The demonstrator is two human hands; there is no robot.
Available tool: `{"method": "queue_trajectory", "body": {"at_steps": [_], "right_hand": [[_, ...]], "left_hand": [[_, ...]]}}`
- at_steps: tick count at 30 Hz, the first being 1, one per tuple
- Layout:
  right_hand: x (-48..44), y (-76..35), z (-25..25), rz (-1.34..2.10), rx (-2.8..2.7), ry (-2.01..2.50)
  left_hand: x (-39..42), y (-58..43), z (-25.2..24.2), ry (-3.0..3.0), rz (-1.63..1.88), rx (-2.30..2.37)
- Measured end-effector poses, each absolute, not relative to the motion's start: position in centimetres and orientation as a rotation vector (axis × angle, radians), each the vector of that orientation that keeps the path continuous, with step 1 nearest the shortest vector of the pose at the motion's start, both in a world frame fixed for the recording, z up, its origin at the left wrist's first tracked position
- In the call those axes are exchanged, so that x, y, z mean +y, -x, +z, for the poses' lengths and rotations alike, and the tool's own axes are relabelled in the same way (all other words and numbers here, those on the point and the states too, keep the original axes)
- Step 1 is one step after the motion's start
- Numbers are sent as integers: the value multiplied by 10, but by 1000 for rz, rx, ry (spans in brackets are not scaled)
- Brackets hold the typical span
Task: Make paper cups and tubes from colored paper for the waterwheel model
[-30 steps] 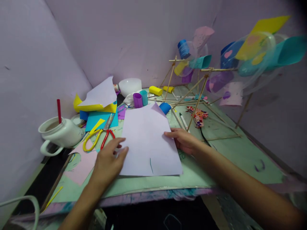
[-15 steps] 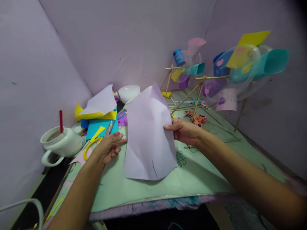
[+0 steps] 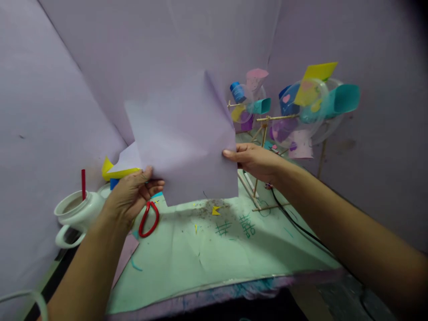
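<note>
Above pale green tabletop [image 3: 167, 263], I'm pinching opposite edges of large white paper sheet [image 3: 187, 138] with left hand [image 3: 132, 191] and right hand [image 3: 257, 161]; sheet looking uncut, multicoloured paper-cup wheel [image 3: 310, 100] standing assembled.

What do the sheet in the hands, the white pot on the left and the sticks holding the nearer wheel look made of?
Sheet: probably paper or thin card, matte; it bends softly, with a crease at its upper right.
White pot: perhaps glazed ceramic, smooth with a faint sheen; enamel or plastic is possible.
Sticks: apparently bare wood or bamboo, thin, straight and tan.
</note>
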State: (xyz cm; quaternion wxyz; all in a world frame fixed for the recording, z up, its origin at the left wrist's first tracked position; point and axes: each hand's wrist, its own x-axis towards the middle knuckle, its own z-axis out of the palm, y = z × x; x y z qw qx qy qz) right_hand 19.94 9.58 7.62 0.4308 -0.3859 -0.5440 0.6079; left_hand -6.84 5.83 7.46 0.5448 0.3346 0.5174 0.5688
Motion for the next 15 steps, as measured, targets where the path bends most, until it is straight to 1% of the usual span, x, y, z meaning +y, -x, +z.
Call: {"method": "queue_trajectory", "body": {"at_steps": [3,6,11,15], "right_hand": [[96,-198,82,1385,-1415,960],[93,-198,78,1325,-1432,1035],[80,-200,49,1538,-1297,956],[69,-203,26,1532,-1210,879]], "left_hand": [[53,69,83,-844,1420,1238],[47,70,78,-838,1447,1256],[35,72,53,-785,1429,1263],[23,73,41,-765,1468,1242]]}}
